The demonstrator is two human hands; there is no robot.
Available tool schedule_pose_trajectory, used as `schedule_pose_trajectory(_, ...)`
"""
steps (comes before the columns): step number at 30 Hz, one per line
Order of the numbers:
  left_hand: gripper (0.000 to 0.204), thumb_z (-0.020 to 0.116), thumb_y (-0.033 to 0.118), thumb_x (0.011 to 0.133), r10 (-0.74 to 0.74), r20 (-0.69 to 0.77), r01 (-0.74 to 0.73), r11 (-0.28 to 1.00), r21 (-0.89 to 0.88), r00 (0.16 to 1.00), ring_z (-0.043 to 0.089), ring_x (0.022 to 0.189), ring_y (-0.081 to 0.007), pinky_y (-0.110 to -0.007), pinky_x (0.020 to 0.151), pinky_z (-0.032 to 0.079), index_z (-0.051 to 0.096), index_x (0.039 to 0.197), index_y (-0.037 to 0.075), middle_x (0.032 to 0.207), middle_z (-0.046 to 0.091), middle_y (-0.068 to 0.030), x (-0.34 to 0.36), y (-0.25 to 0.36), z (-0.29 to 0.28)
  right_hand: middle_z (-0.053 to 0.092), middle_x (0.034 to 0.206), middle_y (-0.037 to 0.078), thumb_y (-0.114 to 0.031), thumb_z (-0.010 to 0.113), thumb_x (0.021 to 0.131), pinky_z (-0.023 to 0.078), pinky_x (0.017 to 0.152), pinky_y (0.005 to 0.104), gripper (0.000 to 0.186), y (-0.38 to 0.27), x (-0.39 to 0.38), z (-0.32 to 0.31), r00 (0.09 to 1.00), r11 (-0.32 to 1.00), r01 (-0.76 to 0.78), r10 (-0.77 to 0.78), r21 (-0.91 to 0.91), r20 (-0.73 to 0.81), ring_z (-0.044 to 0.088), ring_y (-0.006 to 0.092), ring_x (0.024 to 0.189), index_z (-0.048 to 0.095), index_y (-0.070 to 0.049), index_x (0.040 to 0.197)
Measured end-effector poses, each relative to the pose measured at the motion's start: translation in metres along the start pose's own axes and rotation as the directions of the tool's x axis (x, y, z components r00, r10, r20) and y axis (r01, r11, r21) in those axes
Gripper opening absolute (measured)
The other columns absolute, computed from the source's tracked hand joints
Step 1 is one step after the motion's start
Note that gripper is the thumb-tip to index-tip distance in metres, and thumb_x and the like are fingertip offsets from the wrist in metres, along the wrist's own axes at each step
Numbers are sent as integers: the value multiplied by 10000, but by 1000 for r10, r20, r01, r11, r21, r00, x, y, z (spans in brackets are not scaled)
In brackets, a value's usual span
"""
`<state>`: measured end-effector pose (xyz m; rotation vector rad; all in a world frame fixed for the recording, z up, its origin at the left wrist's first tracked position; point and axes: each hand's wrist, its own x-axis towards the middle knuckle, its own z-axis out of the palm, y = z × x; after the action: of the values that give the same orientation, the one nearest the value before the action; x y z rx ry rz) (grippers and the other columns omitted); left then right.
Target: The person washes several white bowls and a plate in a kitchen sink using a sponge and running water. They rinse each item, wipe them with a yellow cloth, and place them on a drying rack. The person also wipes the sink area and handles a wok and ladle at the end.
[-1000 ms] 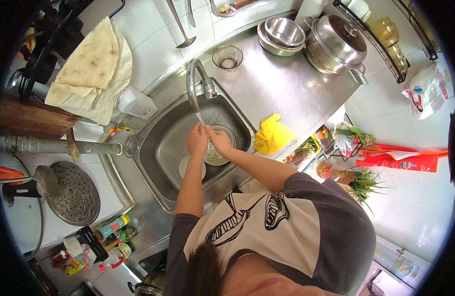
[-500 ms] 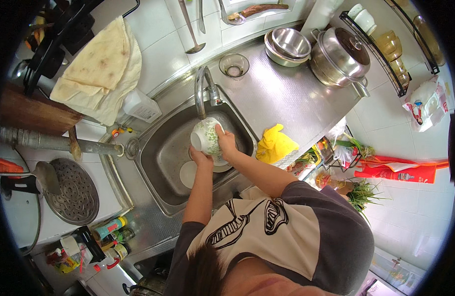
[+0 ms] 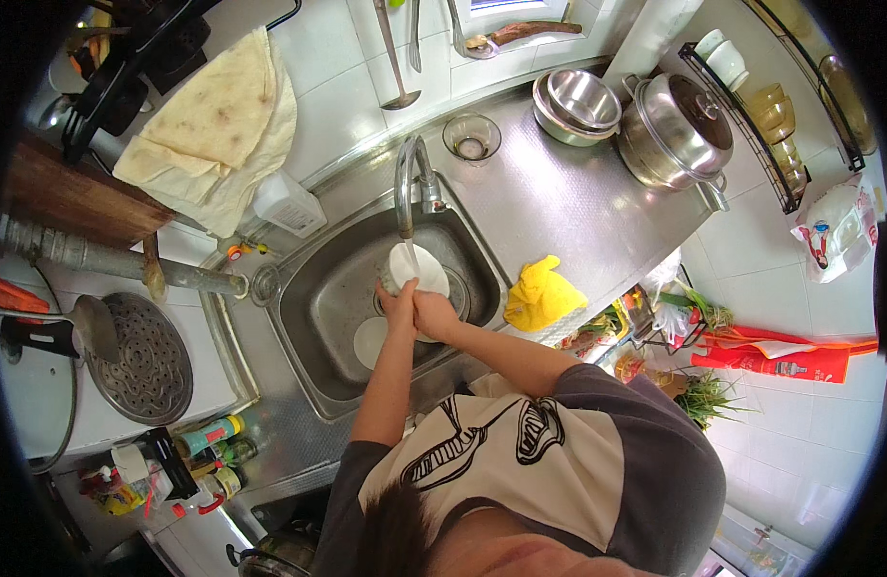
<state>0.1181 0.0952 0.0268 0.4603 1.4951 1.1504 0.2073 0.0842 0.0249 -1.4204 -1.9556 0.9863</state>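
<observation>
A white bowl (image 3: 430,267) was in the person's hands over the sink (image 3: 313,322), tilted under the tap (image 3: 405,192), with a thin stream of water (image 3: 412,254) falling on it. The left hand (image 3: 398,310) had its fingers bent around the bowl's near left side, holding it. The right hand (image 3: 436,317) met it at the near edge, fingers curled in; their tips were hidden, so whether they gripped too, I could not tell

As far as could be judged, the rinsing was partway along: this bowl was under the water and not yet set aside, while a pale round dish (image 3: 370,342) lay on the sink floor, seemingly left to be dealt with. Whether anything was finished did not show

Beyond the sink's right rim lay a yellow cloth (image 3: 542,296); farther back on the counter stood a glass bowl (image 3: 472,139), nested steel basins (image 3: 583,99) and a lidded pot (image 3: 669,130)
</observation>
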Motion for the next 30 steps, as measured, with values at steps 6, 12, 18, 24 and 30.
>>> schedule_pose_trajectory(6,788,566,290,786,-154,-64,151,987,-51,986,442,1164,-314,-430,856,449,157,1417,54,1308,381,-199,-7,8,-18,526,1132,257,-224,584,798,444,809,449,462,7,20,-21,832,965,255,-253,65,493,563,374,965,467,-48,1209)
schedule_pose_trajectory(12,679,529,261,807,60,-20,-59,996,72,998,438,1164,-314,-401,886,431,242,1382,44,1318,370,-177,-3,-12,-11,411,1334,204,-396,592,785,411,919,421,586,53,19,16,899,800,280,-23,-531,438,518,322,1116,453,-106,1275)
schedule_pose_trajectory(18,683,530,283,812,-8,-14,8,1000,-30,1000,394,1214,-312,-382,978,350,248,1380,28,1347,349,-180,12,-31,-31,612,1095,176,-314,662,711,437,883,416,529,-20,39,-29,628,946,131,151,-295,764,580,323,1020,554,-104,1185)
schedule_pose_trajectory(24,707,535,373,833,-5,22,9,986,-169,1000,408,1198,-295,-390,961,366,250,1375,22,1327,372,-167,14,-29,-34,431,1329,196,-311,699,675,351,990,448,767,7,34,-13,821,957,262,-152,-128,550,405,357,1229,394,-62,1333)
schedule_pose_trajectory(30,687,535,406,850,-9,-71,9,1000,-2,997,454,1153,-292,-418,906,422,261,1367,45,1292,416,-148,2,-6,-18,302,1415,216,-424,619,741,289,1035,470,808,6,33,-8,788,796,130,279,-591,549,305,381,1291,314,-20,1370)
